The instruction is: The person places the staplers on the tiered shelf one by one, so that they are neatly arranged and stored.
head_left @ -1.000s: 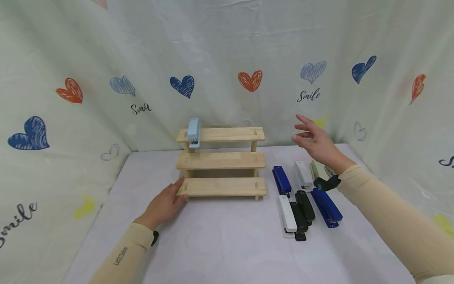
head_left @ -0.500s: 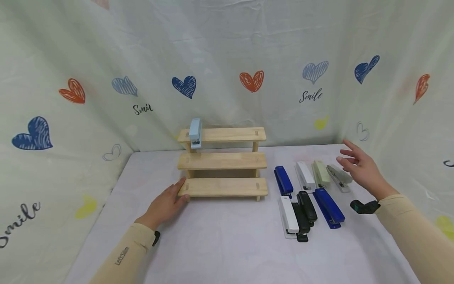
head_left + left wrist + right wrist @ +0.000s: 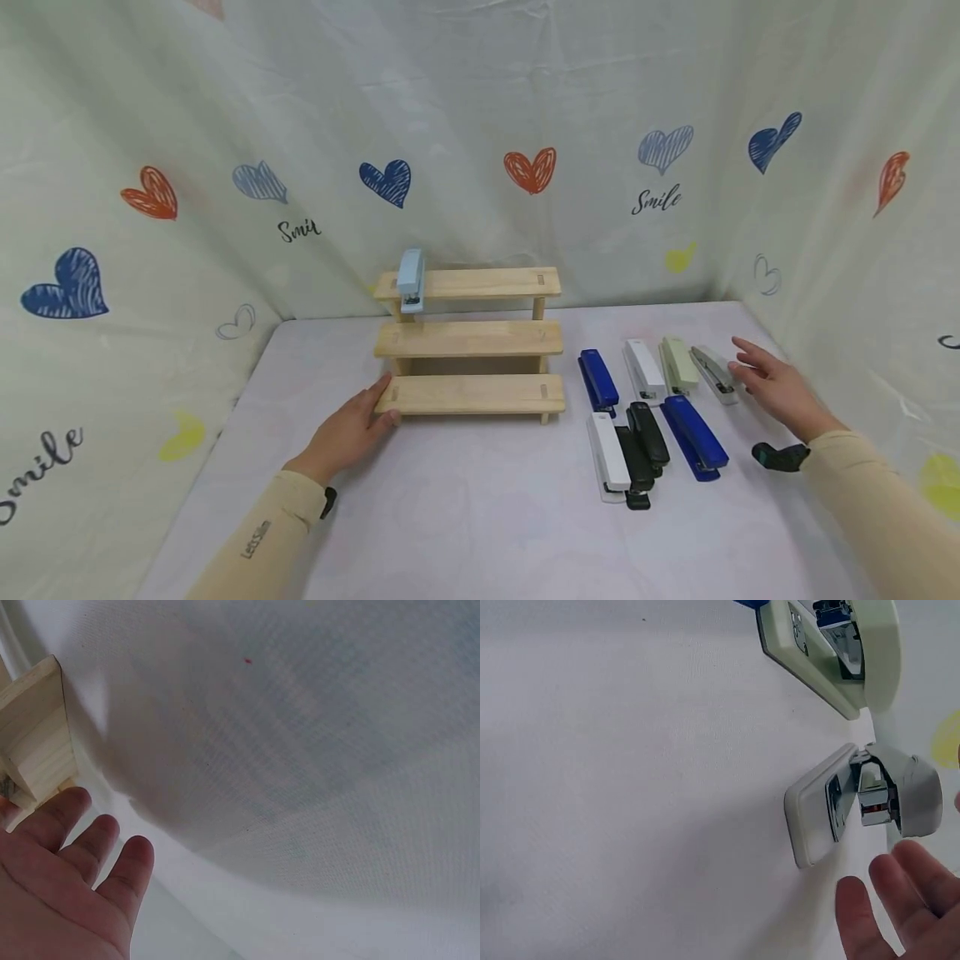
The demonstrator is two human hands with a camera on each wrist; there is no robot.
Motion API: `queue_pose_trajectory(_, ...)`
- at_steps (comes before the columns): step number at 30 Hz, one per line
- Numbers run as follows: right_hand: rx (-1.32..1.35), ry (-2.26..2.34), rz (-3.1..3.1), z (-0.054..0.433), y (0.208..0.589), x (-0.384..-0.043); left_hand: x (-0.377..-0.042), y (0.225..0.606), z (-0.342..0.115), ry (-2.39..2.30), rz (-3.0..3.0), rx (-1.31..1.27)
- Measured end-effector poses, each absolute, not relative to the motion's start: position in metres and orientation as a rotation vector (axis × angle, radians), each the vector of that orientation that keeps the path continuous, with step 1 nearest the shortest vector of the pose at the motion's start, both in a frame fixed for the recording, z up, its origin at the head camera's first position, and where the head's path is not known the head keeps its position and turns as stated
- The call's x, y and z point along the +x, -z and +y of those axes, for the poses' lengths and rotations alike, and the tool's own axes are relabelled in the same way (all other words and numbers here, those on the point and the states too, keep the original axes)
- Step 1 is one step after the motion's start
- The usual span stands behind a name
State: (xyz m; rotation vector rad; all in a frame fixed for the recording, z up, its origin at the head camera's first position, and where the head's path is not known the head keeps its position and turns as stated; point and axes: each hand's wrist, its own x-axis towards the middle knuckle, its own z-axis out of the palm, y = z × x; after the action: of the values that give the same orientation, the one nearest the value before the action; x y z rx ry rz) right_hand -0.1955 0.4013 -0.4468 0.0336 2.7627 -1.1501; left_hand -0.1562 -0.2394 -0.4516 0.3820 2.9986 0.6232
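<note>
At the left end of a three-tier wooden shelf rack, my left hand touches the bottom board with its thumb at the front edge. In the left wrist view, its other fingers extend loosely beside the wood. My right hand hovers just right of a grey-white stapler, fingers loosely extended and holding nothing. The right wrist view shows the fingertips close to that stapler. Left of it lies a pale green stapler. A light blue stapler sits on the top tier's left end.
Several more staplers lie right of the rack: a blue one, a white one, a larger blue one, another white one and black ones. A printed curtain hangs behind the white-covered table.
My right hand has moved from above the table's back right, rightward and down to beside the grey-white stapler. My left hand has stayed at the rack.
</note>
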Motion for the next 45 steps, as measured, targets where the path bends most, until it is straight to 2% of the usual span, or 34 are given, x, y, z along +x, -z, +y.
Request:
queue_pose_trajectory(15,-0.076,1.054,2.638,0.3985,0.4463,-0.2027,-0.1569,0.4552,-0.2402,-0.627,3.006,0.402)
queue_pose_trajectory(45,-0.057,1.071,2.600,0.4033,0.4476,-0.2030,-0.1570,0.4549,-0.2412,-0.651,2.988,0.387)
